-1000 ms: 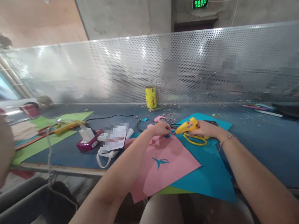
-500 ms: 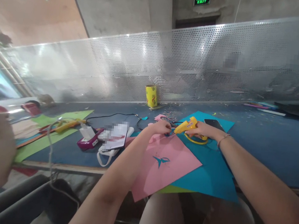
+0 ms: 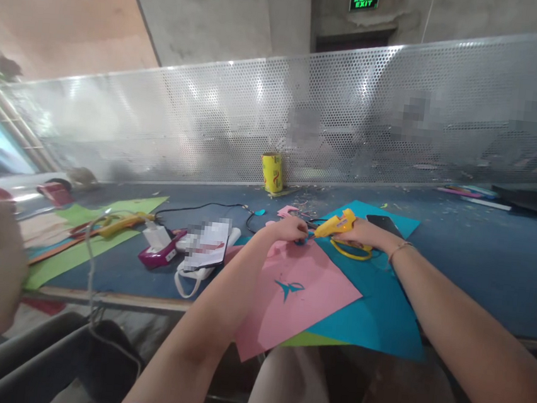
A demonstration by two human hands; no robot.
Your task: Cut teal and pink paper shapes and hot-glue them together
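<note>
Yellow glue gun [image 3: 336, 224], inside desk's [image 3: 473, 272] near edge: probably light, stiff, best held by its handle, where right hand [image 3: 366, 232] closes its fingers; left hand [image 3: 289, 229] pinches blue piece [image 3: 301, 241].

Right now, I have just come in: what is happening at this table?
The person's right hand holds a yellow glue gun close to a small blue piece in the left hand. Nearer the person, pink paper with a blue shape on it overlaps a blue sheet.

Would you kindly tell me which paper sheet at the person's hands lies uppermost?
The pink sheet; it overlaps the blue sheet, while the green sheet peeks out beneath.
</note>
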